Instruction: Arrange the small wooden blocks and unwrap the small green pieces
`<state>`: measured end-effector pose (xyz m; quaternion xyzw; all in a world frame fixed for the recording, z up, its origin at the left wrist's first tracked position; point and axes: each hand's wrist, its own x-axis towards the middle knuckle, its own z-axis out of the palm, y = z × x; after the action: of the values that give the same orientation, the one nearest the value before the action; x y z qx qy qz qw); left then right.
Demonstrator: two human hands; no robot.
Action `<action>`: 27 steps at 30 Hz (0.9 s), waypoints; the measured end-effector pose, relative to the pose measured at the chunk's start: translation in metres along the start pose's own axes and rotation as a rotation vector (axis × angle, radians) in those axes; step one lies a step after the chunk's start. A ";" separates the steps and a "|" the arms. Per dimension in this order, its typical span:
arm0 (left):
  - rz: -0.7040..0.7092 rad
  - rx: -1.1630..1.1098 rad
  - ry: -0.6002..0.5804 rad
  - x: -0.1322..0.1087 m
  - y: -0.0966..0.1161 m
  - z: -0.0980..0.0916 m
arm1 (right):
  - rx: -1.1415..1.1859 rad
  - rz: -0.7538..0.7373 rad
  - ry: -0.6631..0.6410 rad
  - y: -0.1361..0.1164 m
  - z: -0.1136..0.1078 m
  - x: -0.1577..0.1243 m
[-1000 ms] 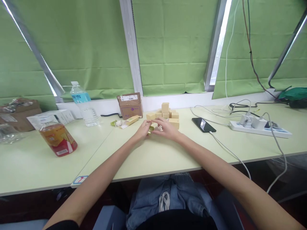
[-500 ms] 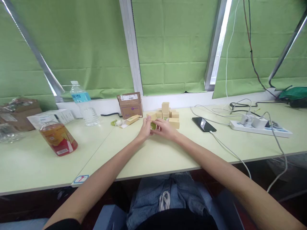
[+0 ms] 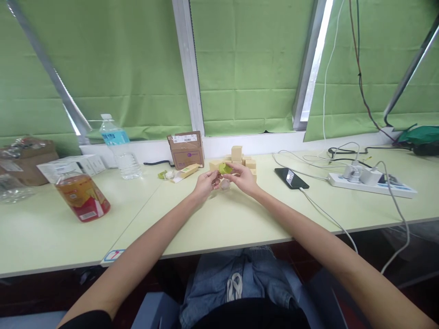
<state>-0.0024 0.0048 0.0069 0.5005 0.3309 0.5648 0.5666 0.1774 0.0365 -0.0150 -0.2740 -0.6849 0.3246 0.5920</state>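
Between the fingertips of my right hand (image 3: 243, 178) is a small yellow-green round piece (image 3: 225, 168), raised just above the table. My left hand (image 3: 205, 183) is closed at the piece's lower left edge, with thumb and fingertips pressed together; what they pinch is too small to make out. Under the green piece, between my hands, a whitish translucent lump (image 3: 225, 184) shows, and whether it hangs or rests on the table is unclear. Just behind my hands several small tan cardboard boxes (image 3: 236, 153) stand stacked, partly covered by my right hand.
An opened tan box (image 3: 189, 171) lies beside green and white scraps (image 3: 166, 175). Behind stands a brown carton (image 3: 187, 151). Leftward are a clear water bottle (image 3: 127, 160) and a red drink bottle (image 3: 84, 197). On the right lie a phone (image 3: 291, 177) and a power strip (image 3: 372, 186) with cables.
My hands have drawn slightly apart, and the green piece has come up into view in my right fingers. The whitish lump now shows below it.
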 end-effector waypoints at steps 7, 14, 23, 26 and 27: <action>0.030 -0.039 -0.029 -0.001 0.001 -0.005 | -0.059 -0.089 -0.047 -0.003 -0.002 -0.003; 0.045 -0.006 0.016 0.001 -0.002 -0.008 | -0.190 -0.179 -0.101 -0.009 0.001 -0.009; 0.026 0.038 0.062 -0.001 -0.003 -0.010 | -0.287 -0.250 -0.117 -0.010 0.007 -0.012; 0.014 0.028 0.075 -0.003 -0.004 -0.007 | -0.314 -0.291 -0.109 -0.012 0.007 -0.012; 0.018 0.019 0.081 -0.004 -0.005 -0.005 | -0.325 -0.307 -0.111 -0.013 0.007 -0.012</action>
<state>-0.0062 0.0028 0.0000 0.4856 0.3542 0.5865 0.5429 0.1724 0.0177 -0.0130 -0.2400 -0.7933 0.1308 0.5441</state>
